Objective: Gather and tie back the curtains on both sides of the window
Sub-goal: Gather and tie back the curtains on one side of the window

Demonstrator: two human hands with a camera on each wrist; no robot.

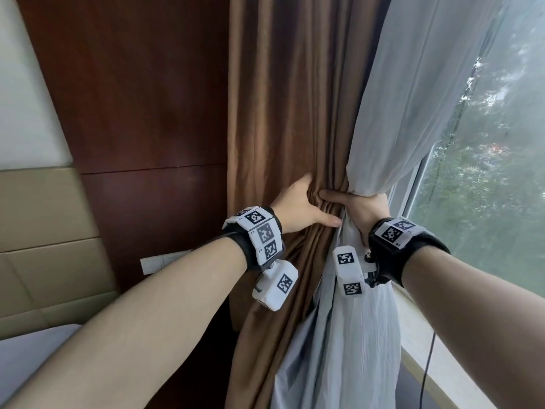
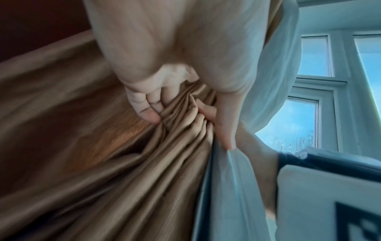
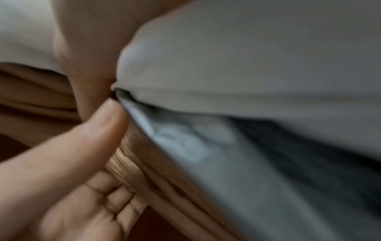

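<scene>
Head view: the brown curtain (image 1: 289, 113) hangs in front of a dark wood wall panel (image 1: 132, 98), with a pale sheer curtain (image 1: 413, 98) just to its right, next to the window (image 1: 486, 172). Both fabrics are pinched into one narrow waist at mid-height and spread out again above and below it.

Left hand (image 1: 300, 206) grips the gathered brown folds from the left side; its thumb lies across the front of the bundle and its fingers go round behind the fabric, out of sight. Right hand (image 1: 358, 208) grips the same waist from the right, thumb pressed onto the brown folds and touching the left hand's hold, fingers wrapped over the sheer fabric. Each wrist carries a black band with white marker blocks.

Left wrist view: the left hand (image 2: 164, 73) is curled round the bunched brown curtain (image 2: 144, 163), with the sheer curtain (image 2: 228, 187) along the right edge of the bundle and window frames beyond it.

Right wrist view: blurred. The right hand (image 3: 68, 187) shows a thumb pressed against the fabric where the brown curtain (image 3: 144, 171) meets the sheer curtain (image 3: 247, 65); its fingers cannot be made out.

A tan padded headboard (image 1: 44, 231) stands at the far left. A thin black cable (image 1: 427, 364) hangs down by the window sill (image 1: 436, 349) at lower right.
</scene>
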